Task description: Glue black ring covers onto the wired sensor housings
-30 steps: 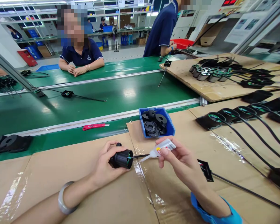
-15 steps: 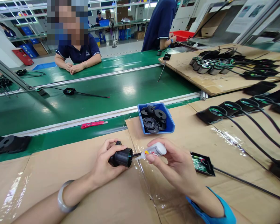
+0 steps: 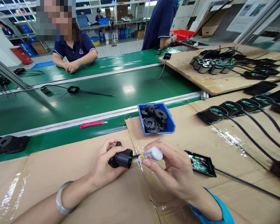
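Note:
My left hand (image 3: pixel 107 161) is closed around a black cylindrical housing (image 3: pixel 124 158), its open end turned to the right. A black cable comes out of that opening and passes behind a small white glue bottle (image 3: pixel 151 154). My right hand (image 3: pixel 175 168) pinches this bottle between thumb and fingers, tilted with its nozzle pointing left, close to the housing's rim. Whether the nozzle touches the rim I cannot tell. Just right of my right hand lies an open black box with a green circuit board (image 3: pixel 199 163), a cable leading off to the right.
Beyond my hands stands a blue bin (image 3: pixel 171 124) of black discs. A red utility knife (image 3: pixel 93 124) lies left of it. Black housings with cables (image 3: pixel 216 113) line the right side. Across the green conveyor (image 3: pixel 102 81), which carries a wired part (image 3: pixel 73 89), a person (image 3: pixel 78 53) leans on the edge.
The bottle and my right hand have shifted slightly left, toward the housing. On the conveyor the wired part has moved a little right. My left hand keeps its hold.

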Demonstrator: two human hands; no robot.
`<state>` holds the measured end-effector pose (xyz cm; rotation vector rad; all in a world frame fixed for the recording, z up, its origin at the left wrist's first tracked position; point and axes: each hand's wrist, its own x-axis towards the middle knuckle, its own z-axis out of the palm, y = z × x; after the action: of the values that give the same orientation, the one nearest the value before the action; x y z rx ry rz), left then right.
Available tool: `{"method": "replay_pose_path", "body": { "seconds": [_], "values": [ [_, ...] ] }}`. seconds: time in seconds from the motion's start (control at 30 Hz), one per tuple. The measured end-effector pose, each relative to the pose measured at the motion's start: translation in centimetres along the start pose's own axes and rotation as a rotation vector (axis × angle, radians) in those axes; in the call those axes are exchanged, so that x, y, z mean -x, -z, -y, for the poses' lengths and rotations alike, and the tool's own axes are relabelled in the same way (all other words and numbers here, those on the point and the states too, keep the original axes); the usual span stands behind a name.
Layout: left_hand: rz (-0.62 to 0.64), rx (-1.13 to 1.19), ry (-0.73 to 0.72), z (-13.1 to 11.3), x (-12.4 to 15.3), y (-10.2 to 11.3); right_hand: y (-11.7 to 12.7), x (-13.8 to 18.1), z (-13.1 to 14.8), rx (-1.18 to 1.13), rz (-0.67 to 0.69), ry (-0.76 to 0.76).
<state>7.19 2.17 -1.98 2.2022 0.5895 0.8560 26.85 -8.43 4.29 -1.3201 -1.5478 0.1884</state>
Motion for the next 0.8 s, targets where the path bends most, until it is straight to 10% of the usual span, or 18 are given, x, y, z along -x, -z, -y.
{"method": "replay_pose_path", "body": {
  "seconds": [0.8],
  "values": [
    [-0.014,0.005,-0.014,-0.28,-0.12,-0.14,0.17,-0.06,0.34,0.0,0.029,-0.04]
  ]
}}
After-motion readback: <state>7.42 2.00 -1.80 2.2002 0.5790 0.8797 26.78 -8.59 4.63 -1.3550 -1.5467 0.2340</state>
